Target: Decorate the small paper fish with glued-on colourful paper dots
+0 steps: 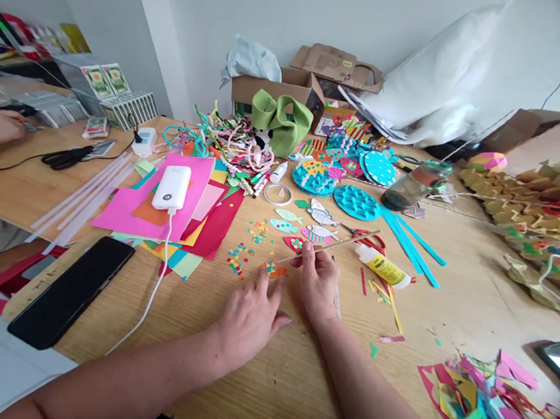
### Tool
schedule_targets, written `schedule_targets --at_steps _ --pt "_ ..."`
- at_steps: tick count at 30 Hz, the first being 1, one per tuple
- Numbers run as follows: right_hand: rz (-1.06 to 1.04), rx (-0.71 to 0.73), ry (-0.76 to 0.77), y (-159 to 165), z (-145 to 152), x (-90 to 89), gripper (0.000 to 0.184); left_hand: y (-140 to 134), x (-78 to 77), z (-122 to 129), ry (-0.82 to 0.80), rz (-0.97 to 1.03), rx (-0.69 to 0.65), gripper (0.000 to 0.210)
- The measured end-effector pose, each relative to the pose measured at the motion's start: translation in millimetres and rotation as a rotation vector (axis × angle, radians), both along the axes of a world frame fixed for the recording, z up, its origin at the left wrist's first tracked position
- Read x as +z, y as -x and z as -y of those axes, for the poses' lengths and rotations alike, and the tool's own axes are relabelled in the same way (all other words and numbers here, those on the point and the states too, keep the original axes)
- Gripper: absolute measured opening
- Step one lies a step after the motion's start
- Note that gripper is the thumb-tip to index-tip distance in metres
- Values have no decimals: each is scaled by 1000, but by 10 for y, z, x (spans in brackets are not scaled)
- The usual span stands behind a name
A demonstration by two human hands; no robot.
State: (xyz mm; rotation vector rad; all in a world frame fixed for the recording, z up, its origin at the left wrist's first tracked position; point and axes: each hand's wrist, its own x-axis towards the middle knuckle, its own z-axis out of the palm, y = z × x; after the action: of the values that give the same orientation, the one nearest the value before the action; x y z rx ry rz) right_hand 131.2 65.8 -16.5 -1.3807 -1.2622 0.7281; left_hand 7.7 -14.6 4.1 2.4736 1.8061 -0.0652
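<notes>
In my right hand (317, 283) a thin wooden stick (351, 240) is pinched, its lower tip over a small orange paper fish (280, 272). My left hand (250, 313) lies with fingers stretched out, the fingertips at the fish's left side; yellow and blue bits show on its body. Just beyond is a red paper fish (294, 243) with coloured dots, partly behind my right hand. Several decorated paper fish (318, 233) lie farther up. Small round paper dots (237, 258) are scattered left of the orange fish. A pen-like object under my right hand is mostly hidden.
Right of my hands lie a glue bottle (384, 267), red-handled scissors (369, 239) and blue paper strips (413, 247). Paper scraps (499, 412) heap at front right. A white power bank (171, 187) sits on coloured sheets (130, 210), near a black phone (71, 291). Another person's hand (1, 130) is far left.
</notes>
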Motion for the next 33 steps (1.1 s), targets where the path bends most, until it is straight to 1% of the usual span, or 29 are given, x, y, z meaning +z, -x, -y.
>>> schedule_targets --at_steps 8,13,16,18,21,25,33 --pt "55 124 -15 107 -27 -21 48 -9 -15 -4 -6 29 12 60" --pt "150 183 -106 200 -266 114 47 -5 -30 -5 -45 38 9 59" --pt "223 212 -129 296 -440 189 46 -4 -40 -6 -66 37 1 60" --pt "270 227 -134 381 -530 202 44 -6 -43 -7 -62 40 3 60" --pt "338 282 -138 514 -625 175 40 -13 -48 -8 -51 46 14 61" --pt "432 326 -184 632 -709 119 35 -19 -73 -9 -51 59 20 61" --pt "502 368 -231 656 -776 53 34 -13 -104 -40 -41 67 16 61"
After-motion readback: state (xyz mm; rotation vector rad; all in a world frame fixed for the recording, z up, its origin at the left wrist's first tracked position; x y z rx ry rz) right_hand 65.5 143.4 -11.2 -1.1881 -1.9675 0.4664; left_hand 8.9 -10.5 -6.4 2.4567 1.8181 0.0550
